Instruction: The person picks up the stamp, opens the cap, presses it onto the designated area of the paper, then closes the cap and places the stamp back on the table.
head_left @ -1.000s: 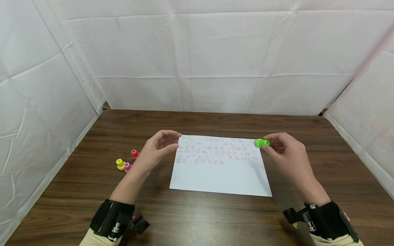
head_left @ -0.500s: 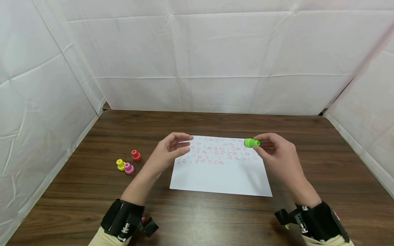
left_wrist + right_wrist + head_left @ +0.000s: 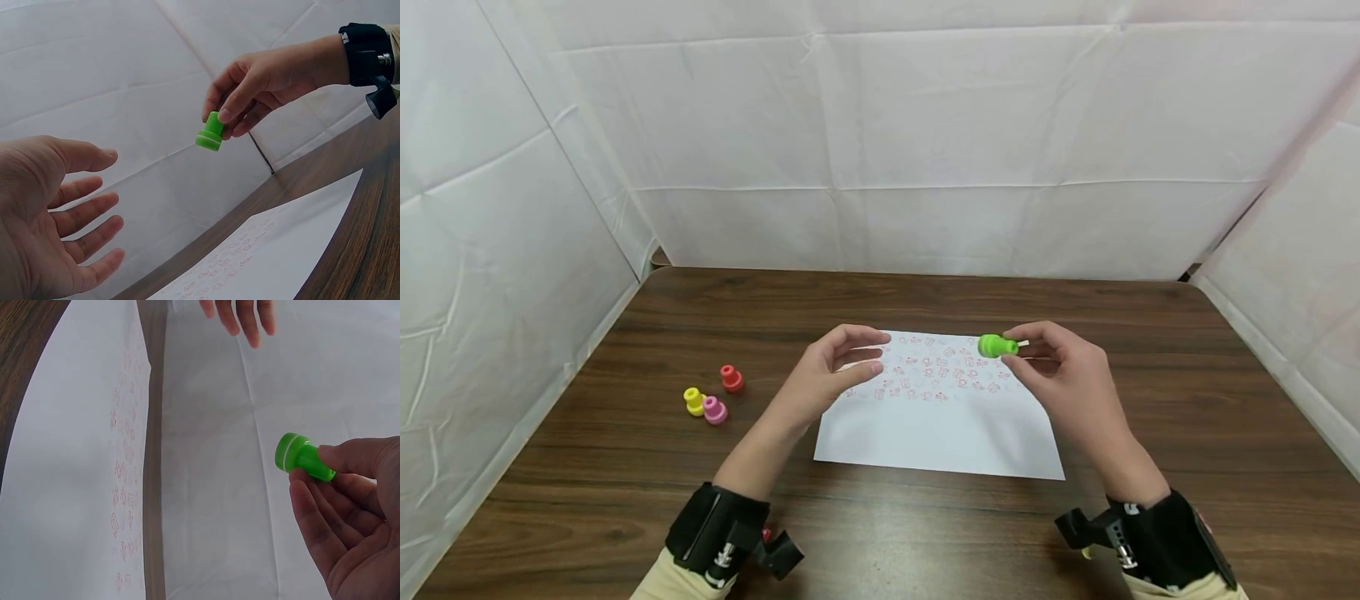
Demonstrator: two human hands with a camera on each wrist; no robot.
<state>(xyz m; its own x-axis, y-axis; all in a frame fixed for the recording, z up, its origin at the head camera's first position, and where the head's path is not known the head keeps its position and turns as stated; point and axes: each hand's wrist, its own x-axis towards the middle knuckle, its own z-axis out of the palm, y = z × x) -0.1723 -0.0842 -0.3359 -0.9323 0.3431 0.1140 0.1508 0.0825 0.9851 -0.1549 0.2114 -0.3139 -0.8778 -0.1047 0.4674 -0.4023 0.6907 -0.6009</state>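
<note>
Thumb and fingers of my right hand (image 3: 1063, 362) pinch a small green stamp (image 3: 997, 346) above the paper's right side. In the right wrist view the stamp (image 3: 297, 453) is tilted, its wide capped end pointing away from the hand. My left hand (image 3: 838, 371) hovers over the left side of the paper, fingers loosely bent, holding nothing. The left wrist view shows that hand (image 3: 47, 219) with its fingers spread apart. Beneath both hands lies a white sheet of paper (image 3: 932, 433). Rows of small red printed figures cover its upper half; the lower half is blank.
Three more stamps stand left of the paper: a red stamp (image 3: 732, 378), a yellow stamp (image 3: 694, 401) and a pink stamp (image 3: 714, 410). The brown wooden table (image 3: 895, 533) is bordered by white cloth walls (image 3: 925, 150) at the back and sides.
Both hands have moved inward: the left hand rightward over the paper, the right hand leftward with the green stamp. The red and pink stamps, partly covered earlier, now show fully.
</note>
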